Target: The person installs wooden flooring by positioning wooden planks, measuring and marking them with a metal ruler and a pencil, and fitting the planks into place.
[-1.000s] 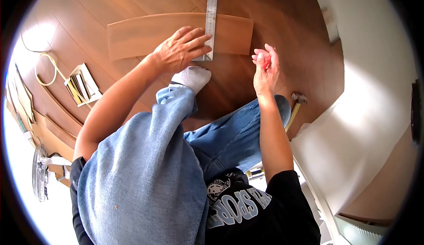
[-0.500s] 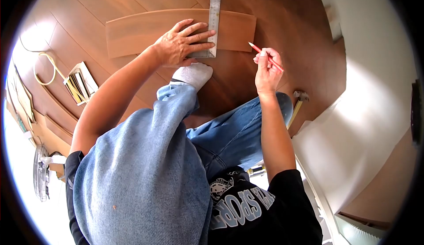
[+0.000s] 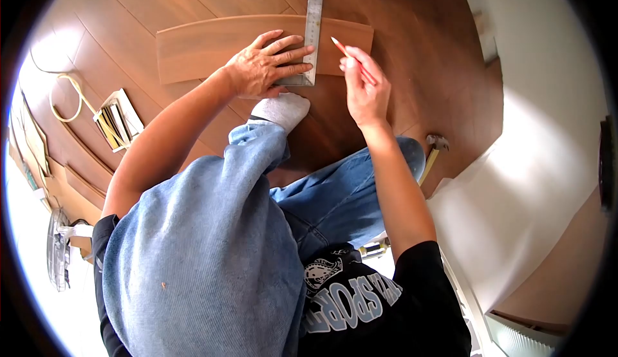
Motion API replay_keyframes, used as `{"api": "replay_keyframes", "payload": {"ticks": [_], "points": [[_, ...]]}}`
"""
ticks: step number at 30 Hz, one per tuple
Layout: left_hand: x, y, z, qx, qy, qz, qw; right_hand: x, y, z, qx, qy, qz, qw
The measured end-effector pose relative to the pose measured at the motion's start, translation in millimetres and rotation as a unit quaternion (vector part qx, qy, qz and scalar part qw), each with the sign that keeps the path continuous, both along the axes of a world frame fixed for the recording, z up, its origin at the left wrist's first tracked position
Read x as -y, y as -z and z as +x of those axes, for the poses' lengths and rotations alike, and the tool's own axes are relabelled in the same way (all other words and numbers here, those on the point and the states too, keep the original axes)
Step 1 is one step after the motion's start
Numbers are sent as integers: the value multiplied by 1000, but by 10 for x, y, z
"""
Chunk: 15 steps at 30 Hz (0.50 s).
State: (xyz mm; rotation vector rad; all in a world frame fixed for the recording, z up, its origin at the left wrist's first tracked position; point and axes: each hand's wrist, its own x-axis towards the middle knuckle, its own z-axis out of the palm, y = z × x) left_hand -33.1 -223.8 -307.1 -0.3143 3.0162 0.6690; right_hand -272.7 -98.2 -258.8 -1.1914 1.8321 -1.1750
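A short brown floor plank (image 3: pixel 196 49) lies crosswise on the wood floor. Across it sits a metal carpenter's square (image 3: pixel 313 16), its long ruled blade pointing away from me and its short leg along the plank's near edge. My left hand (image 3: pixel 261 67) rests flat on the plank with fingers spread, the fingertips touching the square's blade. In my right hand (image 3: pixel 368 93) a red pencil (image 3: pixel 340 46) is pinched, its tip above the plank just right of the blade. Whether the tip touches the wood I cannot tell.
A hammer (image 3: pixel 437 143) lies by my right knee. At left are a yellow cord loop (image 3: pixel 78 103), an open pack with dark strips (image 3: pixel 116 122) and long boards (image 3: pixel 80 144). My socked foot (image 3: pixel 283 109) is close to the plank's near edge. A white wall (image 3: pixel 547 80) stands at right.
My right hand has moved left and away from me, bringing the pencil over the plank near the square's blade. The left hand, plank and square stay nearly in place.
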Motion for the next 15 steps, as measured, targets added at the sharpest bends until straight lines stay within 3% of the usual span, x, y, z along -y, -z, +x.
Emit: {"api": "replay_keyframes", "payload": {"ticks": [4, 15], "points": [[4, -9, 8, -7, -4, 1, 1000, 268, 128, 137, -94, -47, -4, 994], [10, -14, 12, 19, 4, -3, 1000, 2, -35, 245, -150, -102, 35, 983]]}}
